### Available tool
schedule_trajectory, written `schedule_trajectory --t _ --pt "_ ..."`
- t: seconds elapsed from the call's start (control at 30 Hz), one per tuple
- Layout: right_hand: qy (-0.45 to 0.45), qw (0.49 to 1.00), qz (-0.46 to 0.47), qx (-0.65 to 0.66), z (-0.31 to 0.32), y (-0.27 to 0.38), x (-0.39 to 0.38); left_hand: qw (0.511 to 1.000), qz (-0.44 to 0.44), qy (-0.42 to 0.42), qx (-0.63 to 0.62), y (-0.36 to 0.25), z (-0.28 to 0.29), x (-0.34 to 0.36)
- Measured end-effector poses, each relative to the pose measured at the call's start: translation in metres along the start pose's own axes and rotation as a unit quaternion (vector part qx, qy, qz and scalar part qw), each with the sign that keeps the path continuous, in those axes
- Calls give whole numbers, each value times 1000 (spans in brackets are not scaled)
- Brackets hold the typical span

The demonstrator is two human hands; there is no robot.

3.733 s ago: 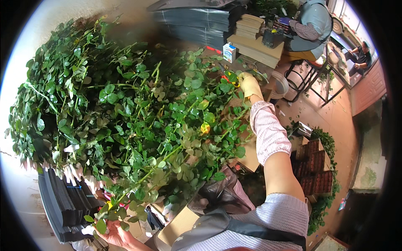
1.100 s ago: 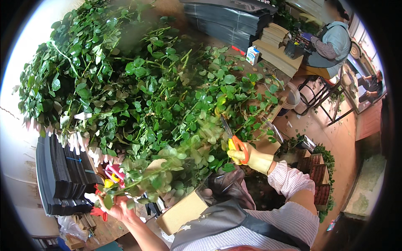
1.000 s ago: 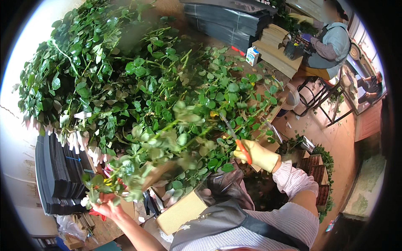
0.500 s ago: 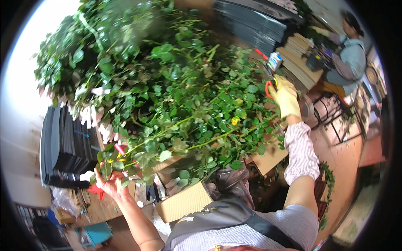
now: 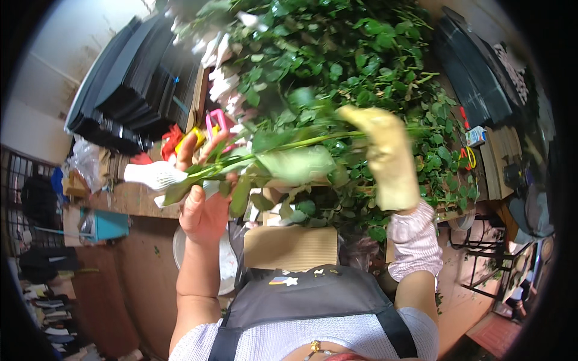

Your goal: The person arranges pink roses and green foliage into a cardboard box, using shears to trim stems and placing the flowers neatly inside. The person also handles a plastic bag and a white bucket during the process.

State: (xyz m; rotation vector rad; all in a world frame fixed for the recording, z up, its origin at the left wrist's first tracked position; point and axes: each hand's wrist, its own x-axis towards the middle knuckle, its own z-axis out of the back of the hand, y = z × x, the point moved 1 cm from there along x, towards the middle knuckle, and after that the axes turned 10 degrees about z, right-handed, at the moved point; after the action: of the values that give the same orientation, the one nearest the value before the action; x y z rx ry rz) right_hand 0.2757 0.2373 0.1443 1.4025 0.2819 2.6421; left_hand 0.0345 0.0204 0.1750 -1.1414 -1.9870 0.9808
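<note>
My bare left hand (image 5: 208,207) holds a long-stemmed rose (image 5: 256,157) just below its bloom. A white net sleeve (image 5: 158,176) covers the flower head, which points left. Green leaves hang along the stem, blurred in the middle. My right hand (image 5: 385,150), in a yellow glove and smeared by motion, closes around the stem further right, where a bit of stem shows beyond it. Scissors (image 5: 468,157) with red and yellow handles lie apart from my right hand, at the right side of a large heap of leafy rose stems (image 5: 361,54).
Stacks of black sheets (image 5: 141,78) stand at the left, with pink-handled (image 5: 215,123) and red items beside them. A corrugated cardboard piece (image 5: 289,248) sits before my apron. More dark stacks (image 5: 478,66) and a small carton (image 5: 475,136) are at right. A teal bin (image 5: 108,224) stands lower left.
The view has swung left. My right hand has moved from beside the scissors onto the rose stem. My left hand has lifted the rose, bringing its white-sleeved bloom into sight.
</note>
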Motion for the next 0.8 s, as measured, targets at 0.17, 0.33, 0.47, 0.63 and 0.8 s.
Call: schedule_trajectory --t 0.17,0.33,0.47,0.63,0.8 --pt "136 973 -55 -179 81 55 8 897 87 24 433 4 81 -20" --pt "262 954 -145 7 63 51 -70 977 165 84 107 21 84 -43" --pt "296 935 -196 -1 24 67 -82 977 137 163 -4 18 69 -47" --pt "316 936 -152 30 -4 62 -82 964 93 249 -20 2 46 -55" --pt "250 958 -132 -51 17 79 -71 959 131 246 -55 -13 45 -76"
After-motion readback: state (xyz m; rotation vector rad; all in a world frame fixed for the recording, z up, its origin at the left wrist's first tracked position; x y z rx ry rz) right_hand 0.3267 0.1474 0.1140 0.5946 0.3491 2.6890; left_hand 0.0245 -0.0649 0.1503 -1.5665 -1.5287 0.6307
